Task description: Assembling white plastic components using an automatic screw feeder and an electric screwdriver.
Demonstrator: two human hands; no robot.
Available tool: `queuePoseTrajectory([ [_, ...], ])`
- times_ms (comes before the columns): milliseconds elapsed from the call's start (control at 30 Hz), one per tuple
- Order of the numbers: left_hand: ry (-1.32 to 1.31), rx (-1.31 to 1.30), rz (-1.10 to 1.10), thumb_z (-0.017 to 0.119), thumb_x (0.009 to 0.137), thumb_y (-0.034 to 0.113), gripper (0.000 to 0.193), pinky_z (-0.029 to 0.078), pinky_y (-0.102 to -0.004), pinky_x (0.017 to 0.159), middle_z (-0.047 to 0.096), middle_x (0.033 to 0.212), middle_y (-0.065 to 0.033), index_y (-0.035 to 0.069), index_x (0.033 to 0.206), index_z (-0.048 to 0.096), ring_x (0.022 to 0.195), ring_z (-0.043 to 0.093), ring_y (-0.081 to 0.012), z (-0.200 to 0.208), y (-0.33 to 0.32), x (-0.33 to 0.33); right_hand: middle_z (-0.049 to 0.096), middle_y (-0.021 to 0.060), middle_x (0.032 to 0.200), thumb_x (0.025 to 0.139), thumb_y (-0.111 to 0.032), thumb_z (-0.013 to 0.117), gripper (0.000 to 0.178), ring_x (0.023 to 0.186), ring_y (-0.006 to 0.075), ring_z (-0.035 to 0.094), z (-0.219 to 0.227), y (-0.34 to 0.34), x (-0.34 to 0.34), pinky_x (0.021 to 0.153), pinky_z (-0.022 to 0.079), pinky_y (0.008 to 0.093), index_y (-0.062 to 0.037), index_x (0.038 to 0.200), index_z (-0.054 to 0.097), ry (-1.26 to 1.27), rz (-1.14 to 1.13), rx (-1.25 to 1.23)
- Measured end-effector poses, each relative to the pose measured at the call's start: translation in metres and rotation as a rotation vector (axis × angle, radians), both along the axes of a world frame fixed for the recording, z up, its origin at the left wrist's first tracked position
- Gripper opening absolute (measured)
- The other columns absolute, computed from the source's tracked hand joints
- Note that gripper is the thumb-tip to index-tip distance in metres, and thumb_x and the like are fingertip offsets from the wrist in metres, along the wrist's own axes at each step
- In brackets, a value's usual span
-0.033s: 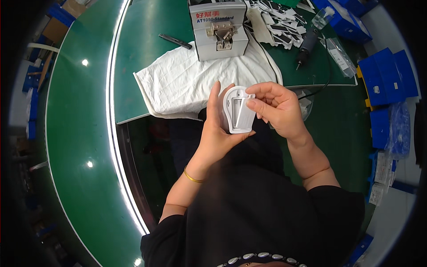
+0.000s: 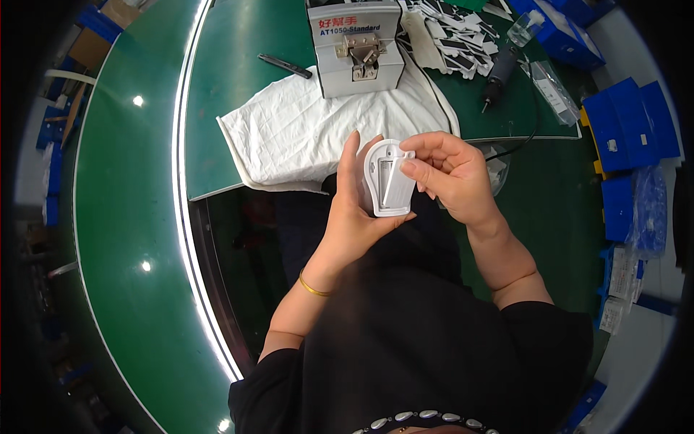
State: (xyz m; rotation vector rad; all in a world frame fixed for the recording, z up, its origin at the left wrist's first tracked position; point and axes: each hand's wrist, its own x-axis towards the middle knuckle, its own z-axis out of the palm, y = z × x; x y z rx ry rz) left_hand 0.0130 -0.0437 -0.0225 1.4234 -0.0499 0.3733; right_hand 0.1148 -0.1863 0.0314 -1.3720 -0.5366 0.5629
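My left hand (image 2: pixel 350 206) is wrapped round a white plastic housing (image 2: pixel 373 177), narrow at its near end and rounded at its far end. A rectangular recess, like a battery compartment, shows in its face. Between thumb and fingers, my right hand (image 2: pixel 455 177) pinches a flat white cover (image 2: pixel 397 189), which lies slanted over the right part of that recess. The cover's far end is hidden by my right fingertips. Both hands are held in front of my body, just off the near edge of the white cloth (image 2: pixel 289 137).
A grey tape dispenser machine (image 2: pixel 359 69) stands on the cloth. Left of it lies a dark pen-like tool (image 2: pixel 285 66). At the right are a pile of black-and-white strips (image 2: pixel 459 43), a corded electric screwdriver (image 2: pixel 499 78) and blue bins (image 2: pixel 629 119). A light strip (image 2: pixel 181 130) edges the green surface at left.
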Motion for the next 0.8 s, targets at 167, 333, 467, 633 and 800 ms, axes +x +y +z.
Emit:
queuePoseTrajectory([
  [167, 0.001, 0.051, 0.017, 0.086, 0.065, -0.002, 0.123, 0.043, -0.0416, 0.107, 0.031, 0.152, -0.0253, 0.01, 0.156, 0.004, 0.136, 0.043, -0.0341, -0.001, -0.002, -0.001, 0.069, 0.0038, 0.089, 0.088, -0.003, 0.071, 0.024, 0.064, 0.0021, 0.055, 0.0, 0.0, -0.003, 0.053, 0.042, 0.0162, 0.0005, 0.112, 0.064, -0.016, 0.0, -0.021],
  [333, 0.011, 0.054, 0.016, 0.086, 0.066, -0.001, 0.123, 0.043, -0.0412, 0.106, 0.032, 0.152, -0.0236, 0.01, 0.156, 0.004, 0.136, 0.043, -0.034, 0.005, -0.005, 0.003, 0.069, 0.0033, 0.085, 0.088, -0.004, 0.071, 0.023, 0.063, 0.0031, 0.056, -0.001, -0.003, -0.003, 0.056, 0.044, 0.0162, 0.0016, 0.11, 0.066, -0.063, -0.029, -0.015],
  [467, -0.01, 0.088, 0.021, 0.088, 0.065, 0.001, 0.124, 0.041, -0.0409, 0.108, 0.033, 0.153, -0.0223, 0.011, 0.156, 0.004, 0.136, 0.043, -0.0336, 0.003, -0.007, 0.005, 0.064, 0.0101, 0.114, 0.089, -0.004, 0.07, 0.022, 0.087, 0.0091, 0.06, -0.001, -0.012, 0.01, 0.076, 0.05, 0.0225, 0.0023, 0.11, 0.068, -0.47, 0.016, -0.232],
  [633, -0.035, 0.096, 0.03, 0.089, 0.064, 0.003, 0.126, 0.039, -0.0409, 0.11, 0.032, 0.153, -0.0219, 0.012, 0.156, 0.003, 0.137, 0.041, -0.0331, 0.008, -0.008, 0.014, 0.047, 0.016, 0.14, 0.09, -0.006, 0.069, 0.041, 0.117, 0.0166, 0.054, -0.003, -0.009, 0.02, 0.098, 0.046, 0.0305, 0.0002, 0.13, 0.059, -0.717, 0.056, -0.237],
  [800, -0.078, -0.028, -0.092, 0.082, 0.076, 0.003, 0.114, 0.035, -0.043, 0.112, 0.027, 0.155, -0.0232, 0.011, 0.157, 0.001, 0.14, 0.036, -0.0333, 0.003, 0.0, -0.007, 0.051, 0.0179, 0.136, 0.088, -0.004, 0.068, 0.078, 0.121, 0.0208, 0.053, -0.025, -0.003, 0.005, 0.103, 0.043, 0.0328, -0.001, 0.152, 0.024, 0.194, 0.15, -0.032],
])
